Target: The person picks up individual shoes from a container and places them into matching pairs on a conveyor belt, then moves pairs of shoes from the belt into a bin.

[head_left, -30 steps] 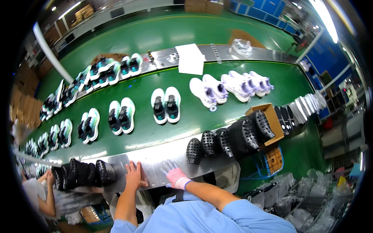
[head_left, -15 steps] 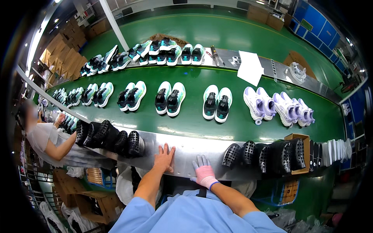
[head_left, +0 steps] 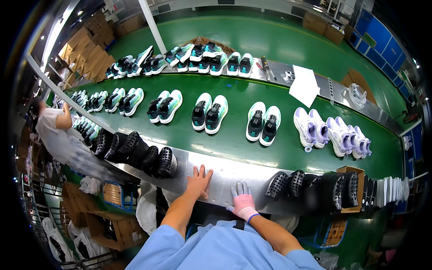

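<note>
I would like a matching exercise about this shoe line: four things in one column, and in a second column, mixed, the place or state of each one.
Things:
1. left hand
2. right hand
3. lilac shoes
4. white paper sheet

Places or states:
A. wears a pink glove, flat on the metal ledge
B. on the green belt, far right of the row
C. bare, flat on the metal ledge
D. on the far metal ledge, beyond the belt

Pairs: 1-C, 2-A, 3-B, 4-D
</note>
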### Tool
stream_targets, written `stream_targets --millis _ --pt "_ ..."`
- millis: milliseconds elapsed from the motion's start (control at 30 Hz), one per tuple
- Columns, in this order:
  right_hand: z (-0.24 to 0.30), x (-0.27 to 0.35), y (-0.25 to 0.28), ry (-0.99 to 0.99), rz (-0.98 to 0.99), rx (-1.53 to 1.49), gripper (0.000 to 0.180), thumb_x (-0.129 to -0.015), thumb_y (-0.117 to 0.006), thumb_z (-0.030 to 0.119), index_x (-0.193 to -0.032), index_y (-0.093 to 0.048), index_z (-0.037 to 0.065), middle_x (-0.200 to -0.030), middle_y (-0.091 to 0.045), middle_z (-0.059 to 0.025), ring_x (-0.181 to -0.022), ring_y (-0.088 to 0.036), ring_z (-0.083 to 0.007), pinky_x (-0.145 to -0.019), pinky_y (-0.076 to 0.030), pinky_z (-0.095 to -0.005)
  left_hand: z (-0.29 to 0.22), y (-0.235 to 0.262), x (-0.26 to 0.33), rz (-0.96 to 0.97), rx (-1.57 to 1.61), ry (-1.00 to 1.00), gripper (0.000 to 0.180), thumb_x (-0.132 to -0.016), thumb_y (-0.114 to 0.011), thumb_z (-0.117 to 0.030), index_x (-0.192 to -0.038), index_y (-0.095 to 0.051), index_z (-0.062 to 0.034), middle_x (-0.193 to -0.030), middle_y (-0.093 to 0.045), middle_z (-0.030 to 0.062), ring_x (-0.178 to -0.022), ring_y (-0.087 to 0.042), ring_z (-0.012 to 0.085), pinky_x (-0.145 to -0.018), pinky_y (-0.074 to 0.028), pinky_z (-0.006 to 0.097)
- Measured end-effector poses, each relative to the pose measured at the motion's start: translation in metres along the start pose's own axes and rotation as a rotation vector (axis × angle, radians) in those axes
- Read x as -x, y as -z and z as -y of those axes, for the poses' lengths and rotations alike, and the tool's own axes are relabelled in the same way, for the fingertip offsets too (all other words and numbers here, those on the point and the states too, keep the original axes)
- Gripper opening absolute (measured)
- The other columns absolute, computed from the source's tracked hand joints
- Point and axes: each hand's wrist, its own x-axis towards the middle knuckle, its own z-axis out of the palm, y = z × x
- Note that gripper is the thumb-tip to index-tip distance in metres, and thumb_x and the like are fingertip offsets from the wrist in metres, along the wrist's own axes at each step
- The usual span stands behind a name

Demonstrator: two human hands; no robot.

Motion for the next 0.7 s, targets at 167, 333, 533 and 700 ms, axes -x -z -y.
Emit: stream_targets --millis 167,333,533,700 --pt "0.003 0.0 0.006 -0.018 0.017 0.006 0.098 -0.077 -0.078 0.057 -0.154 -0.042 0.008 -0.165 -0.026 -0.0257 -0.155 -0.017 -0.0445 -0.124 -0.016 -0.0568 0.0 0.003 0.001 0.014 0.026 0.004 0.136 -0.055 -0.1 -0.029 -0.163 -0.017 -0.0313 -0.172 -0.005 0.0177 -0.155 -0.011 0.0485 -0.11 -0.038 0.07" --pt "0.013 -0.003 0.003 0.027 0.034 0.056 0.098 -0.076 -0.079 0.057 -0.153 -0.043 0.008 -0.165 -0.026 -0.0257 -0.154 -0.018 -0.0449 -0.124 -0.017 -0.0577 0.007 -0.017 -0.002 0.001 0.012 0.013 0.141 -0.054 -0.1 -0.033 -0.164 -0.013 -0.033 -0.172 -0.004 0.0181 -0.155 -0.012 0.0499 -0.109 -0.038 0.07" --pt "0.013 -0.001 0.001 -0.005 -0.045 0.038 0.104 -0.071 -0.082 0.059 -0.152 -0.043 0.007 -0.161 -0.03 -0.027 -0.152 -0.022 -0.0455 -0.123 -0.02 -0.0576 0.005 -0.014 -0.007 -0.034 0.047 0.024 0.147 -0.048 -0.101 -0.02 -0.165 -0.013 -0.0333 -0.173 -0.004 0.016 -0.155 -0.015 0.0474 -0.108 -0.038 0.072" --pt "0.017 -0.002 0.003 -0.01 -0.02 0.075 0.107 -0.069 -0.085 0.057 -0.153 -0.041 0.005 -0.161 -0.03 -0.0272 -0.151 -0.023 -0.0457 -0.123 -0.022 -0.0561 0.009 -0.021 -0.006 -0.017 0.047 0.024 0.152 -0.046 -0.101 -0.021 -0.165 -0.008 -0.0357 -0.173 -0.002 0.0141 -0.156 -0.011 0.0458 -0.107 -0.039 0.071"
